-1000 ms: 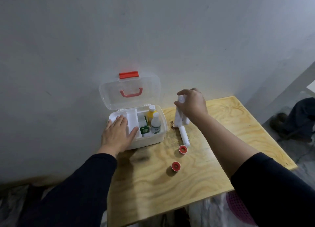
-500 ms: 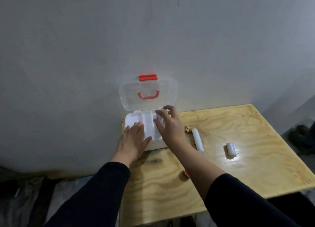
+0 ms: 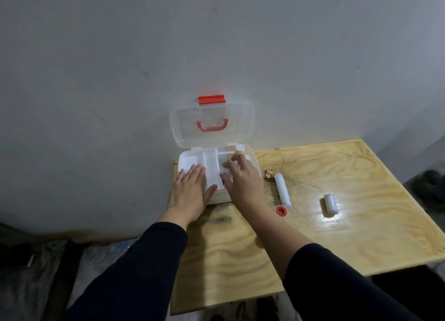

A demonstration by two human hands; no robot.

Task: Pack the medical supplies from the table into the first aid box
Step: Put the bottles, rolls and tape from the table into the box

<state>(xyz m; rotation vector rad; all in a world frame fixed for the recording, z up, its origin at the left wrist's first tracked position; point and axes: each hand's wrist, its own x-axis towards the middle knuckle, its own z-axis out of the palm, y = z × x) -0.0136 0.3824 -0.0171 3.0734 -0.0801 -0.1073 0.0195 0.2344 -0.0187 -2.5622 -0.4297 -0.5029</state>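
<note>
The white first aid box (image 3: 186, 158) stands at the table's back left, its clear lid (image 3: 212, 123) with the red handle propped open against the wall. My left hand (image 3: 190, 190) lies flat, fingers apart, on the box's front left part. My right hand (image 3: 243, 181) reaches into the right compartment, fingertips spread on small white items; what lies under the palm is hidden. A yellow bottle with a white cap (image 3: 240, 149) stands behind that hand. On the table lie a long white roll (image 3: 283, 189), a red tape roll (image 3: 281, 211) and a short white roll (image 3: 330, 203).
The plywood table (image 3: 349, 236) meets the grey wall at the back. Its right and front edges drop to the floor, where dark shoes (image 3: 431, 185) lie at the right. Bare wood stretches right of the rolls and in front of the box.
My right hand has carried white rolls from beside the box down into the right compartment. A short white roll now lies on the table at the right. My left hand stays on the box.
</note>
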